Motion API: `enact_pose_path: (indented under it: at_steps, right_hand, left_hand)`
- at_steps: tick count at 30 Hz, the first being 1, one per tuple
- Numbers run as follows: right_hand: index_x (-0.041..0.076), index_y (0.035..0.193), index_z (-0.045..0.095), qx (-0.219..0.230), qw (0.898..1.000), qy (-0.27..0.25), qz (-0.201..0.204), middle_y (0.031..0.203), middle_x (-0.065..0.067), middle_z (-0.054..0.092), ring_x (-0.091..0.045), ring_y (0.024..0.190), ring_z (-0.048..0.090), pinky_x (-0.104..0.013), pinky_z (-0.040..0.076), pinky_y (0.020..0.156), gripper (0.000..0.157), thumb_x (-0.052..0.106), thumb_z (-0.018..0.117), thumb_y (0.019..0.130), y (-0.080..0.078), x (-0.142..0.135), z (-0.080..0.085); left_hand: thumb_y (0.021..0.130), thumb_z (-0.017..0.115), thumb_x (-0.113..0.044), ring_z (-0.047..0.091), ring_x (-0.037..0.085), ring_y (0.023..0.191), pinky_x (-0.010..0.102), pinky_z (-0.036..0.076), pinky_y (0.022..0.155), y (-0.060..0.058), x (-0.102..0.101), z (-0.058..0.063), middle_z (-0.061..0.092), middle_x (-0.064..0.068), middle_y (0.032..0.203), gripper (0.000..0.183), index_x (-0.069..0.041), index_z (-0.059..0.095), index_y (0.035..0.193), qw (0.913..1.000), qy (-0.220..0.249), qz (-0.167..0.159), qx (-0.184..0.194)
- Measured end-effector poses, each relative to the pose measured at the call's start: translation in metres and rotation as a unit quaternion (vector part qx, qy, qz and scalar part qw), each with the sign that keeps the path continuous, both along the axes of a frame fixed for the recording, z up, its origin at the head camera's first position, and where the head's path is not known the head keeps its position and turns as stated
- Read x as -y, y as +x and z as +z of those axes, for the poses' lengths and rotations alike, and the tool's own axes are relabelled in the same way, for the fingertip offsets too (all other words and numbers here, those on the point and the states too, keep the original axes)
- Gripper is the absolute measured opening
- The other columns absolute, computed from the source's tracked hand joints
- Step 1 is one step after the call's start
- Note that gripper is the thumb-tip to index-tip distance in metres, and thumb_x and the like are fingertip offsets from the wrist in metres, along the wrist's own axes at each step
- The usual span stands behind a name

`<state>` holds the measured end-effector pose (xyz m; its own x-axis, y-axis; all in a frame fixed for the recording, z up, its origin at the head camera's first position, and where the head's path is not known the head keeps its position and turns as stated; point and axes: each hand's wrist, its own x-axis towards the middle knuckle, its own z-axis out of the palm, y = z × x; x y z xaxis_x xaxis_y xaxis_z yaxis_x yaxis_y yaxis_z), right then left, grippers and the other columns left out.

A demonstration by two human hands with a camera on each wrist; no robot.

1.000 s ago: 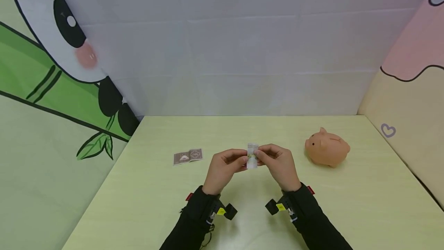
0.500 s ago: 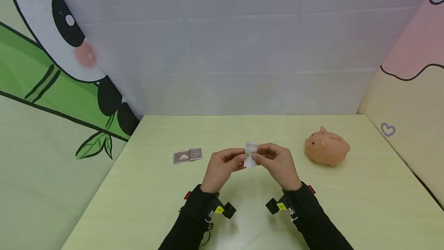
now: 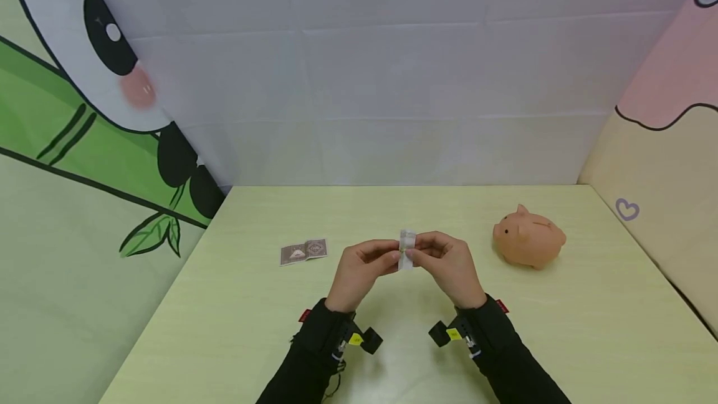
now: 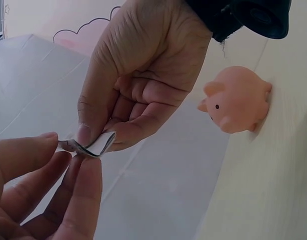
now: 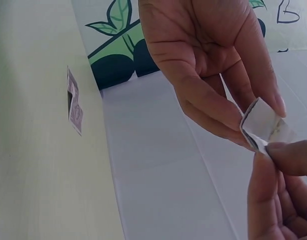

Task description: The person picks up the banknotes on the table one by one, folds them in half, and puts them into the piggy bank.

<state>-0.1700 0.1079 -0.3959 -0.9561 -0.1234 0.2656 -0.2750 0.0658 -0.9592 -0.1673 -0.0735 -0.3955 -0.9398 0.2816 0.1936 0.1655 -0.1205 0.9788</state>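
Between both hands, above the middle of the table, is a small folded slip of paper (image 3: 406, 249), whitish with a faint printed mark. My left hand (image 3: 360, 272) pinches its left edge between thumb and fingers. The right hand (image 3: 452, 268) pinches the opposite side, thumb on the near face. From the left wrist, the paper (image 4: 99, 145) shows a bent-over fold with a dark inner line. The right wrist view shows the pale outer face of the slip (image 5: 263, 122) and its layered edge.
A creased, brown-printed paper note (image 3: 303, 252) lies on the table (image 3: 235, 335) left of the hands. At the right stands a pink piggy bank (image 3: 529, 239) with a slot in its back. A pale cloth wall (image 3: 392, 92) rises behind the table.
The slip shifted slightly left, then back a little right, and looks narrower now than half a second ago. Both hands keep their pinch; the note and piggy bank stay put.
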Motion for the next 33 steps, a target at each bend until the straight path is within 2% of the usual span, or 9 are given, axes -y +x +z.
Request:
enact_pose_path:
  at_steps: [5, 15, 27, 33]
  right_hand:
    - [-0.002, 0.100, 0.065, 0.000, 1.000, -0.009, 0.004, 0.090, -0.017, 0.063, -0.021, 0.077, 0.063, -0.032, 0.055, 0.070, 0.025, 0.015, 0.070, 0.082, 0.0010, 0.0006, 0.0002]
    - [-0.003, 0.101, 0.067, -0.011, 0.999, -0.024, 0.026, 0.096, -0.018, 0.065, -0.022, 0.079, 0.064, -0.033, 0.055, 0.071, 0.025, 0.015, 0.068, 0.084, 0.0012, 0.0006, -0.0027]
    - [-0.005, 0.105, 0.066, -0.006, 0.998, -0.029, 0.049, 0.097, -0.019, 0.065, -0.023, 0.078, 0.065, -0.036, 0.055, 0.074, 0.031, 0.022, 0.061, 0.090, -0.0008, 0.0001, -0.0038]
    - [-0.002, 0.106, 0.066, -0.010, 0.998, -0.033, 0.053, 0.097, -0.016, 0.066, -0.024, 0.080, 0.065, -0.037, 0.055, 0.074, 0.032, 0.023, 0.063, 0.088, -0.0002, 0.0002, -0.0055]
  left_hand:
    - [0.087, 0.064, -0.017, 0.063, 0.026, 0.094, 0.037, 0.052, 0.082, 0.0005, -0.0011, -0.0012, 0.064, 0.016, 0.107, 0.031, 0.000, 0.064, 0.114, 1.0000, -0.007, -0.003, -0.002]
    - [0.086, 0.065, -0.016, 0.063, 0.027, 0.094, 0.038, 0.052, 0.082, 0.0003, -0.0018, -0.0045, 0.064, 0.016, 0.104, 0.031, 0.001, 0.063, 0.112, 0.9999, -0.001, -0.011, 0.002]
    - [0.086, 0.067, -0.018, 0.064, 0.024, 0.086, 0.036, 0.053, 0.078, -0.0009, -0.0039, -0.0063, 0.063, 0.013, 0.098, 0.028, -0.001, 0.062, 0.108, 0.9992, -0.038, 0.010, -0.004]
    - [0.086, 0.066, -0.015, 0.063, 0.023, 0.084, 0.035, 0.053, 0.077, -0.0002, -0.0057, -0.0061, 0.064, 0.014, 0.097, 0.026, 0.000, 0.063, 0.107, 0.9984, -0.051, 0.023, -0.011]
